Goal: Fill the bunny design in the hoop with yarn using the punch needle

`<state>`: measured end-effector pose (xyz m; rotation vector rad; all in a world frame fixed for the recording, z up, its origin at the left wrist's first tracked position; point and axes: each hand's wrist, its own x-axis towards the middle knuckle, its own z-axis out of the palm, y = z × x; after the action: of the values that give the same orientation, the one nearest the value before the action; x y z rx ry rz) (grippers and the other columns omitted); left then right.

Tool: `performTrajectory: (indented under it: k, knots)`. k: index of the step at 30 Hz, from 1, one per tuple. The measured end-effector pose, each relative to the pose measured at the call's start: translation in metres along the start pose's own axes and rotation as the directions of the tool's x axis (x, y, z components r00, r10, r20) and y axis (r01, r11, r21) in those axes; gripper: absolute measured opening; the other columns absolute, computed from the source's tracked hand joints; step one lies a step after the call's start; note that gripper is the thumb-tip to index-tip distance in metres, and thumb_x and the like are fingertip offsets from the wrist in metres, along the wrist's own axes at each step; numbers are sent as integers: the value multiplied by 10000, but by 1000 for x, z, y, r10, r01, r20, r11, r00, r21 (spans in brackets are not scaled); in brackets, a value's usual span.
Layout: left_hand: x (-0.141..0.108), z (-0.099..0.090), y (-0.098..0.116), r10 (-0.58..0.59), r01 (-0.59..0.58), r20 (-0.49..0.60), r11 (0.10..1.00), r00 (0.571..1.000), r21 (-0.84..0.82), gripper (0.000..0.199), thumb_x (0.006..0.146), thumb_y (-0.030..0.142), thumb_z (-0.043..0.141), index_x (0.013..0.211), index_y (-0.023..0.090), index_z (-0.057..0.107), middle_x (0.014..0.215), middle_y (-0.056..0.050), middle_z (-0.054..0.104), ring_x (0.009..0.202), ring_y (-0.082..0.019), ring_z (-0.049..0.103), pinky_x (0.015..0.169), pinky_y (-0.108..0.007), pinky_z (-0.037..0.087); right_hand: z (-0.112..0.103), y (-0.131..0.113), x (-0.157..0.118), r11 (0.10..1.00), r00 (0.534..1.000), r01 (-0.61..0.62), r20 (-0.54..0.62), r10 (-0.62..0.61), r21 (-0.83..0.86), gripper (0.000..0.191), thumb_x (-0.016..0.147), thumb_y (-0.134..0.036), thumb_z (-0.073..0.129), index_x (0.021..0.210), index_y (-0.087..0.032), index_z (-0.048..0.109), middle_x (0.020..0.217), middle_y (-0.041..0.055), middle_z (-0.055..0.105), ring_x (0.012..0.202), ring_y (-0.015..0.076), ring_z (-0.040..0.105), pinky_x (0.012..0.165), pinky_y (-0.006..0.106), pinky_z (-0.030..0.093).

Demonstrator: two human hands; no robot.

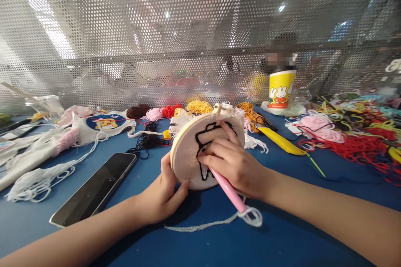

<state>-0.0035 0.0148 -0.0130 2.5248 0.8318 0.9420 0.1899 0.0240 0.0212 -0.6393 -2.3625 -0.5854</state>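
Observation:
An embroidery hoop with white cloth stretched in it stands tilted above the blue table, facing me. Black yarn outlines a figure on the cloth. My left hand grips the hoop's lower left rim, thumb in front and fingers behind. In my right hand is a pink punch needle, pinched near its tip against the cloth; the tip itself is hidden by my fingers. One right finger reaches up onto the black outline. White yarn loops out of the tool's lower end and trails across the table.
A black phone lies at left beside white yarn. Yellow cutter, red yarn and a patterned cup are at right. Several yarn bundles line the back, before a perforated metal screen. Another hoop lies back left.

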Motion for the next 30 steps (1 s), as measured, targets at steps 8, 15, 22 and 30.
performTrajectory:
  k: [8,15,22,30]
  knots:
    - [1,1,1,-176,177,17,973,984,-146,415,802,161,336,1124,178,73,877,-60,466,752,-152,527,653,-290,469,-4,2,1,992,994,91,-49,-96,-93,225,779,-90,378,609,-155,511,532,-10,495,565,116,453,950,476,234]
    - [13,-3,2,-423,447,160,773,892,-451,312,793,168,348,1034,178,149,682,38,475,588,-98,525,549,-228,442,2,9,-5,951,985,-33,-153,84,308,138,640,-82,437,616,-196,362,523,-68,343,491,75,353,836,436,385]
    - [12,-3,3,-438,454,155,745,885,-489,305,786,180,362,1018,175,165,659,32,513,578,-104,529,541,-229,424,1,10,-4,898,973,-76,-164,162,433,190,590,-40,441,624,-196,339,538,-78,294,477,61,313,826,409,401]
    - [13,-3,4,-436,454,159,746,886,-487,259,785,172,364,974,180,187,645,28,527,584,-113,540,538,-230,421,4,12,-3,907,971,-54,-191,146,419,187,586,-37,436,602,-197,340,533,-77,280,471,61,307,850,381,405]
